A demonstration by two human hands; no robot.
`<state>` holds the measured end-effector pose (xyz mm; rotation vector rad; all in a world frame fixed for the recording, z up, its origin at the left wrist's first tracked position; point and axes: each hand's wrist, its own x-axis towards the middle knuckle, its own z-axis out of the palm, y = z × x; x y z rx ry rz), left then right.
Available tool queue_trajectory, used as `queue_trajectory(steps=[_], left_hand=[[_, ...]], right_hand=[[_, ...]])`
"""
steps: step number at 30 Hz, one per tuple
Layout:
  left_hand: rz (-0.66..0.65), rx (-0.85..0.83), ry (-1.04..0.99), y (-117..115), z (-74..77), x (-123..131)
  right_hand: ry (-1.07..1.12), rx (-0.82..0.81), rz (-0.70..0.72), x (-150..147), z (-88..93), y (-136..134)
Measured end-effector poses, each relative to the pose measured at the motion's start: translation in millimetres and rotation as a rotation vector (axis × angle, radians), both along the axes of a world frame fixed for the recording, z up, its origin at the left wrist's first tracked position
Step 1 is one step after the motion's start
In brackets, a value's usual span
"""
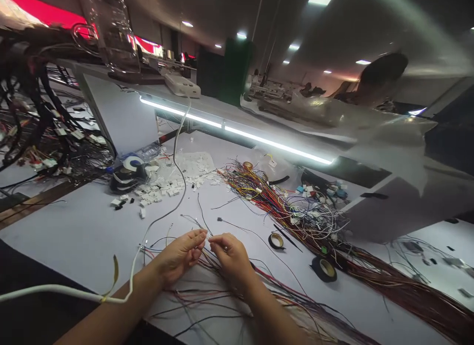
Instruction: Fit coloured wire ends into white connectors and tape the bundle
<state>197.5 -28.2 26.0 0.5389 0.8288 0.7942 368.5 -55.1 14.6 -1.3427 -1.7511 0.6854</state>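
Left hand (pixel 181 256) and right hand (pixel 231 256) meet fingertip to fingertip, each pinching thin wires (pixel 207 258) that trail toward the person

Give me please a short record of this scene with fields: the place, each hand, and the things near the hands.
place: white workbench under a light strip
left hand: left hand, fingers pinched on thin wires
right hand: right hand, fingers pinched on the same thin wires, tips close to the left hand
near right: two tape rolls, large bundle of coloured wires
near left: white cable, pile of white connectors
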Motion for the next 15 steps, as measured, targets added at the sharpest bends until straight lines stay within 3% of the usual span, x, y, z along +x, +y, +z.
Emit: queue_trajectory(steps=[3, 6, 9, 11, 15], left_hand=[[0.025, -0.051, -0.036, -3.7, -0.6, -1.3], [-0.047, -0.018, 0.014, -8.1, -1.0, -5.5], [-0.083, 0.175, 0.213, -13.1, 0.2, -9.4], [-0.053, 0.268, 0.344, -16.4, 1.7, -10.4], [0.001, 0.291, 0.386, -21.9, 5.0, -7.4]], right_hand=[[0.192, -0.019, 0.041, -6.9, -4.7, -11.7], [0.213, -0.03, 0.086, -9.9, -7.7, -14.9], [0.021, 0.076, 0.083, -1.6, -3.1, -6.7], [-0.172, 0.165, -0.017, 10.9, 1.3, 5.6], [-0.356, 0.181, -0.183, 42.8, 3.1, 39.3]])
